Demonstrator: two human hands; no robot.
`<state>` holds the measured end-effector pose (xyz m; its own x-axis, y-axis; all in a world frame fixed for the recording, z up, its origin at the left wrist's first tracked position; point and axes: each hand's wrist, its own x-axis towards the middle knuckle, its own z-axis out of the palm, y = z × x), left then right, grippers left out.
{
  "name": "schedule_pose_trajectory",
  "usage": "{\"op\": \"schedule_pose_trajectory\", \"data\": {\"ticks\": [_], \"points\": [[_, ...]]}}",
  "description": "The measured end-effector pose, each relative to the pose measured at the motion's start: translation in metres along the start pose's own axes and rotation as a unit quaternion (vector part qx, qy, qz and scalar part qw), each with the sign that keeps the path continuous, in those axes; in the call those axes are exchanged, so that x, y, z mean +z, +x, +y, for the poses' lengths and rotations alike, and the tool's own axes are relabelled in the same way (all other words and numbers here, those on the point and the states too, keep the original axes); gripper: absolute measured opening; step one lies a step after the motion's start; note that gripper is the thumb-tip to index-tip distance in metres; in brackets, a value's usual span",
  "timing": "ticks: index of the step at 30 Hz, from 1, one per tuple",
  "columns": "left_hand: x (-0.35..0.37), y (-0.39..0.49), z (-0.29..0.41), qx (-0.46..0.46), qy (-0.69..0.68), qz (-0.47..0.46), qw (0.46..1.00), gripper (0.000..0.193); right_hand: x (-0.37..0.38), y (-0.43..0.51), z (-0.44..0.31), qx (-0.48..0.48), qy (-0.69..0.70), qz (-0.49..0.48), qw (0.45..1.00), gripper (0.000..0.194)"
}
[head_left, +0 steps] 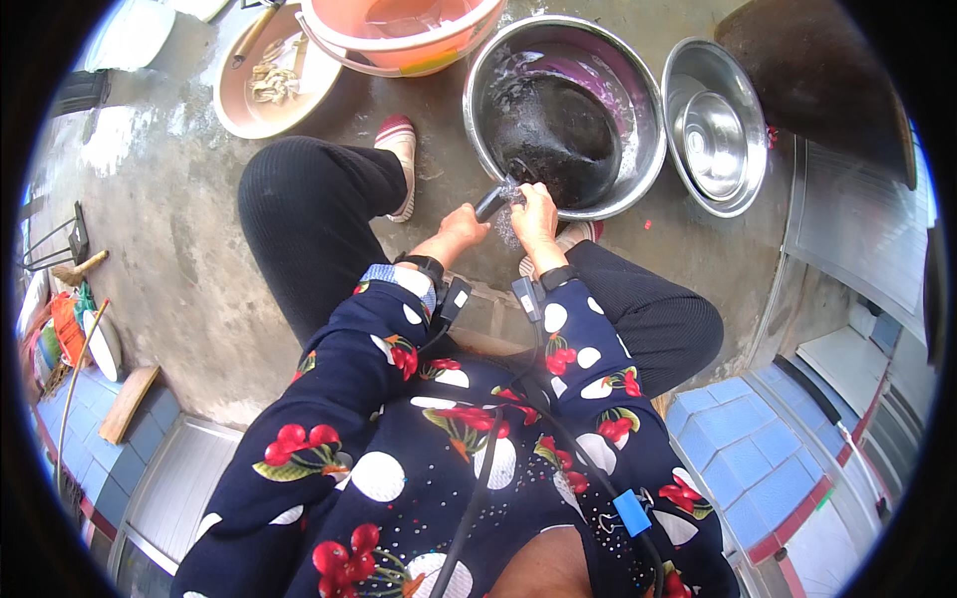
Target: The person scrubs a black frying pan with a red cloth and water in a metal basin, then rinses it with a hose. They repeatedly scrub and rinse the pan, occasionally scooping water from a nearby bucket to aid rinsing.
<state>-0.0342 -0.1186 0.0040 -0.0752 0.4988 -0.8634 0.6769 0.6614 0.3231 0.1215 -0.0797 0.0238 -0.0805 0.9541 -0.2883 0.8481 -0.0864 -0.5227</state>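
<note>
My left hand (pixel 463 226) is closed around the dark handle (pixel 490 203) of a pan or ladle-like utensil. My right hand (pixel 537 213) pinches a shiny wire scourer (pixel 511 196) against that handle, at the near rim of a large steel basin (pixel 647 176). Inside the basin lies a dark, wet, round pan (pixel 553 127), with suds along the basin wall. Whether the handle joins this pan is hard to tell, because my fingers and the scourer cover the spot.
An orange plastic tub (pixel 404 56) stands beyond the basin, beside a pale pink basin (pixel 224 97) holding a cloth-like bundle. At right, a steel bowl sits inside a wider steel basin (pixel 677 119), near a big brown vessel (pixel 815 75). My feet flank the working spot on wet concrete.
</note>
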Motion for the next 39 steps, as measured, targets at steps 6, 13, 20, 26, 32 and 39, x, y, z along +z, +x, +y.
{"op": "schedule_pose_trajectory", "data": {"ticks": [6,13,20,26,32,39], "points": [[-0.003,0.026,-0.013,0.05,-0.065,-0.066,0.994,0.054,0.007,-0.007,-0.012,-0.139,-0.002,0.021,0.99,0.025],[0.002,0.024,-0.022,0.058,-0.126,-0.066,0.988,0.036,0.013,0.017,-0.02,-0.143,-0.007,0.07,0.987,0.023],[0.002,0.018,-0.015,0.061,-0.144,-0.066,0.985,0.042,0.006,0.0,-0.01,-0.109,0.01,0.045,0.993,0.026],[0.008,0.016,-0.015,0.038,-0.118,-0.034,0.992,0.047,0.01,0.04,-0.016,-0.1,-0.084,0.002,0.991,0.023],[0.003,0.005,-0.007,0.024,-0.102,0.03,0.994,0.048,-0.013,0.012,-0.002,-0.064,-0.151,-0.055,0.985,0.023],[0.014,0.006,-0.007,0.022,-0.08,0.032,0.996,0.047,-0.019,0.021,0.004,-0.046,-0.008,0.054,0.997,0.026]]}}
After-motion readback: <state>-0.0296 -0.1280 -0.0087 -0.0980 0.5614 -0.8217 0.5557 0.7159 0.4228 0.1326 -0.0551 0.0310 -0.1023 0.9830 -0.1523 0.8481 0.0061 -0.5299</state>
